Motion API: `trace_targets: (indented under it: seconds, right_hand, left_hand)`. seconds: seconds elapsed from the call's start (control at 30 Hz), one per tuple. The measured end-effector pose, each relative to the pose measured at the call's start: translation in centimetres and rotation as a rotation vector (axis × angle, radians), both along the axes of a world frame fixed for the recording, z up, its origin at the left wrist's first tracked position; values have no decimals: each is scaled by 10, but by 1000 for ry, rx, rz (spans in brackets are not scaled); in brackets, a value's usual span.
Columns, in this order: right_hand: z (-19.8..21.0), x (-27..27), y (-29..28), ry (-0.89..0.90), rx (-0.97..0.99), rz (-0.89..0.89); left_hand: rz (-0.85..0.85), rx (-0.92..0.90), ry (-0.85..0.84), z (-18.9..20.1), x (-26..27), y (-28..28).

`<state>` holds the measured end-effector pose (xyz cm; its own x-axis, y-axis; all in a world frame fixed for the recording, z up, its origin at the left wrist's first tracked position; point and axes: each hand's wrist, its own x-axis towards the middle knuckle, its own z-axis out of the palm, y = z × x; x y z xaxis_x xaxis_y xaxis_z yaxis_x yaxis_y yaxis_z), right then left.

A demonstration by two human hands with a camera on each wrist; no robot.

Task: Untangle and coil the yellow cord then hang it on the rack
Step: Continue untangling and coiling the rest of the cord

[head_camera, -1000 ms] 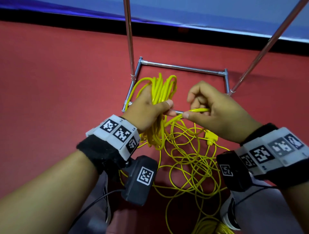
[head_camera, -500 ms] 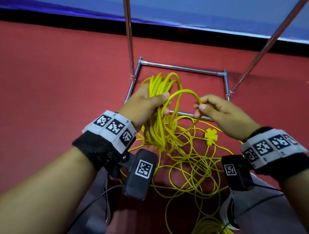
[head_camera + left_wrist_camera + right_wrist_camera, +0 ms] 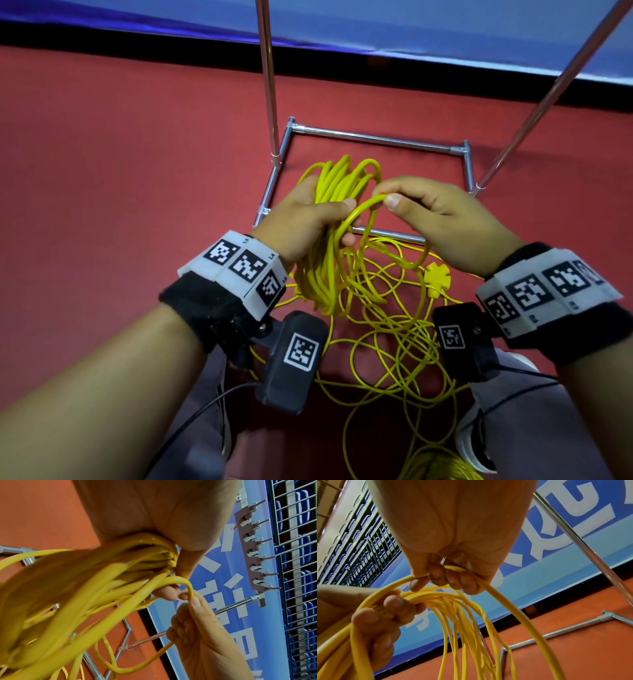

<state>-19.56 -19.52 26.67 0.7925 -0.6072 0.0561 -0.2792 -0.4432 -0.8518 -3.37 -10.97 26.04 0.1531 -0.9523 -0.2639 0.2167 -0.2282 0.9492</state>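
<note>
The left hand (image 3: 301,219) is wrapped around a bundle of finished loops of the yellow cord (image 3: 329,274), thumb clamped over the top. The right hand (image 3: 442,219) pinches 1 fresh loop between thumb and curled fingers, right beside the left thumb, ready to lay it onto the bundle.

The likely trouble is below: a loose heap of cord (image 3: 394,342) lies criss-crossed on the red floor (image 3: 102,205), with a yellow plug (image 3: 435,275) sitting in it. Pulling up more slack could drag a crossing tight into a knot, or snag the plug or a strand on the metal frame (image 3: 376,138) that the heap partly overlies. The bundle is thick for 1 grip — if the left thumb lifts too far to admit the new loop, earlier loops may slide out.

The cord is smooth, round and glossy, springy enough to hold open curves. The frame is thin shiny tubing with clamp joints. The rack (image 3: 252,550) — a flat bar with a row of metal hooks — is mounted above, well apart from the hands.
</note>
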Motion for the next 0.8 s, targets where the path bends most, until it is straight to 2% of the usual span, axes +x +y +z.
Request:
trace_targets:
  seconds: [0.17,0.37,0.43,0.5,0.63,0.8]
  right_hand:
    - [2,1,2,-31,50,1]
    - [-4,0,-7,-210,189,-136]
    - [-3,0,-10,-249,180,-170]
    - [-5,0,-11,-235,129,-180]
    - [-14,0,-14,-190,148,-231]
    - [-29,-8,-14,-45,71,-227]
  left_hand:
    - [-54,-20,-22,2,1,2]
    - [-130,-87,-213,-6,2,1]
    - [-122,-56,-180,-9,1,1]
    - [-112,-40,-161,-8,0,1]
    - [-110,-77,-182,-2,0,2]
    - [-131,-96,-120,4,-1,4]
